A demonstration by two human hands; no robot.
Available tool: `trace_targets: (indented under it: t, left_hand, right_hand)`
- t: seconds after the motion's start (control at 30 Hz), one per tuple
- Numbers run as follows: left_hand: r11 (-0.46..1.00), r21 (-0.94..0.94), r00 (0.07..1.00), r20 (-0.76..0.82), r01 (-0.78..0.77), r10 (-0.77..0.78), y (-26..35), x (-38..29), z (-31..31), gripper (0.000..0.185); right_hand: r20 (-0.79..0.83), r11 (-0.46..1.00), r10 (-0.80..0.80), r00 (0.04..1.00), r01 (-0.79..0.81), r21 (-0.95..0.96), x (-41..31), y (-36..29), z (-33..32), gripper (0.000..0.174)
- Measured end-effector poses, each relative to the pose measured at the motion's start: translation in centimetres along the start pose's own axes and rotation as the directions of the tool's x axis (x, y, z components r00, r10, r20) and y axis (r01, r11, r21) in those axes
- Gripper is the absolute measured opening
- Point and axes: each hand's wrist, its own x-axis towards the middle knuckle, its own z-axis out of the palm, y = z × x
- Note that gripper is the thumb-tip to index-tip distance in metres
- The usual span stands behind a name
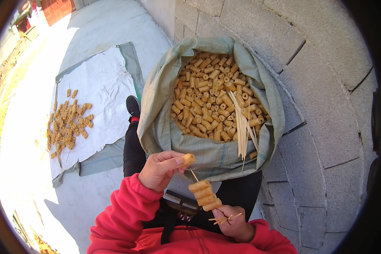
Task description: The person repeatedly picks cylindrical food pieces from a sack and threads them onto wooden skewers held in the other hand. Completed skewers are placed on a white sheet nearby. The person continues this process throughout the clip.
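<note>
My left hand (163, 168) pinches one short tan hollow food roll (188, 159) between thumb and fingertips. It is just above the bare tip of a thin wooden skewer (194, 175). Several similar rolls (204, 195) sit crosswise in a row on that skewer. My right hand (231, 222) grips the skewer's lower end, together with a few more sticks (224, 218) that poke out across the fingers. In front of me stands a wide woven sack (158, 111) with its rim rolled down, full of loose rolls (209, 95). A bundle of loose skewers (242, 127) lies over its right side.
To the left, a white sheet (98, 73) on the concrete floor bears a heap of skewered rolls (68, 123). My shoe (133, 106) is at the sheet's right edge. A grey block wall (320, 111) rises close on the right, beside the sack.
</note>
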Motion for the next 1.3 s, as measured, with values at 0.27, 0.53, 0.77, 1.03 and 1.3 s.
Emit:
trace_targets:
  t: [0.27,0.53,0.77,1.03,1.3]
  left_hand:
    - [0.994,-0.107,1.000,0.001,0.026,-0.026,-1.5,-0.1,-0.6,0.020]
    - [0.999,0.040,0.999,-0.042,-0.018,0.019,-1.3,-0.5,-0.2,0.015]
    - [0.984,0.173,0.994,0.094,0.038,-0.055,-3.6,-1.1,0.4,0.016]
    - [0.988,0.151,0.996,-0.087,0.025,-0.012,-2.2,-2.6,-2.4,0.021]
    - [0.313,-0.150,0.271,-0.880,-0.938,0.391,9.7,-13.5,-23.3,0.045]
  right_hand:
    - [0.011,0.982,0.110,0.994,-0.110,0.152,-0.6,0.8,0.4,0.009]
    - [0.012,0.984,0.109,0.994,-0.110,0.139,0.1,0.0,0.0,0.012]
    - [0.078,0.982,0.130,0.988,-0.140,0.127,-0.4,0.5,-0.8,0.005]
    - [0.200,0.812,0.391,0.899,-0.439,0.384,0.7,0.7,-0.1,0.034]
    - [0.434,0.593,0.586,0.684,-0.727,0.346,-1.7,1.5,2.3,0.029]
